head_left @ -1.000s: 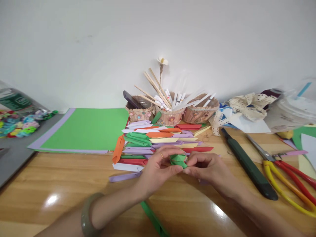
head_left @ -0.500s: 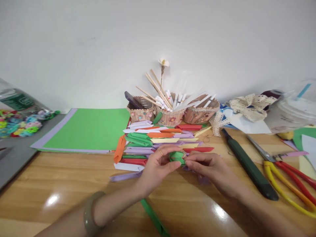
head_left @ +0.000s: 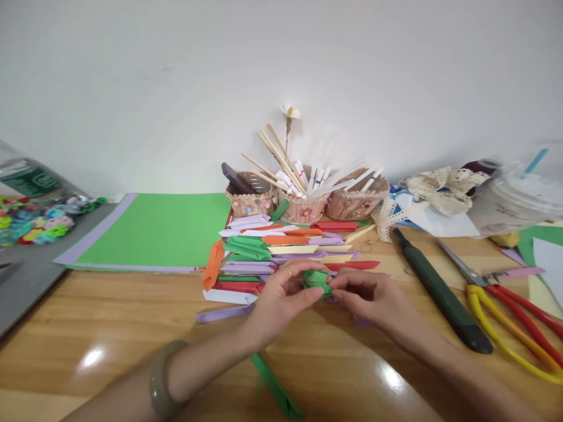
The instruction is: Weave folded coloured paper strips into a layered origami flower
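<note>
My left hand (head_left: 281, 299) and my right hand (head_left: 372, 300) meet above the wooden table (head_left: 109, 328), both pinching a small folded green paper piece (head_left: 317, 281). Fingertips of each hand press on its edges, so most of it is hidden. The left hand wears a ring, and a grey-green bangle (head_left: 159, 380) sits on that wrist. Just behind the hands lies a pile of folded paper strips (head_left: 272, 249) in red, orange, green, purple, yellow and white. A folded green strip (head_left: 275, 387) lies on the table under my left forearm.
A green sheet on a purple one (head_left: 153, 230) lies at the left. Three small baskets (head_left: 303, 205) with sticks stand by the wall. To the right are a dark utility knife (head_left: 440, 293), red and yellow scissors (head_left: 514, 316), lace (head_left: 440, 187) and a plastic cup (head_left: 514, 202).
Both hands stay nearly in place. The fingers have shifted slightly on the green paper piece, and the right hand has closed in a little toward the left.
</note>
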`<act>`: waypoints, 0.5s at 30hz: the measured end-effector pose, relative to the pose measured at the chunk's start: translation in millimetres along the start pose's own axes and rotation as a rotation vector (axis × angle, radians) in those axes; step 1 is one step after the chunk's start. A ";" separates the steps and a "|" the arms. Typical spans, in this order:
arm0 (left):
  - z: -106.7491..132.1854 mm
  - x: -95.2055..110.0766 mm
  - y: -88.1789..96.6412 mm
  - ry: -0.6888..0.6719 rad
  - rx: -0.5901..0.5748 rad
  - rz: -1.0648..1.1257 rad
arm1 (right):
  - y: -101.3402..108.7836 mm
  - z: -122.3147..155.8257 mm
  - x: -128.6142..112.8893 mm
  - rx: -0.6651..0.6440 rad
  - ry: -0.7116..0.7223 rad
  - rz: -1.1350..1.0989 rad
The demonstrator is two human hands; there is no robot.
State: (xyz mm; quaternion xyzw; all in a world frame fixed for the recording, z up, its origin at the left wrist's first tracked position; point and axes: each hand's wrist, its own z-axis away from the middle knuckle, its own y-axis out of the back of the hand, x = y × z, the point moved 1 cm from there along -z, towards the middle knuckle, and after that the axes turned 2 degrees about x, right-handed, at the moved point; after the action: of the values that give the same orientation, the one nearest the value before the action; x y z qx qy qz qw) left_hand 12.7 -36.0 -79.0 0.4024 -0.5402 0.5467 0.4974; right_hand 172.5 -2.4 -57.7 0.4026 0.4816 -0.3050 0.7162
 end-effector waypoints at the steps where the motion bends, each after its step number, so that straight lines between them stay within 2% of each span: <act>1: 0.1 -0.4 0.1 -0.001 0.000 -0.005 | -0.7 0.2 -1.6 0.010 0.004 0.018; 6: 0.3 -0.9 -1.1 0.027 0.008 0.004 | -2.0 1.6 -8.5 0.039 0.015 0.053; 15: 0.3 -0.4 -1.0 0.044 -0.007 -0.009 | -1.4 0.8 -5.1 0.032 0.044 0.079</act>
State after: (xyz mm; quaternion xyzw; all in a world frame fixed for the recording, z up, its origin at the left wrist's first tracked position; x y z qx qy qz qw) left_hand 13.7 -36.4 -79.2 0.3911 -0.5293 0.5512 0.5129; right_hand 169.9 -3.5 -53.1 0.4394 0.4759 -0.2753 0.7103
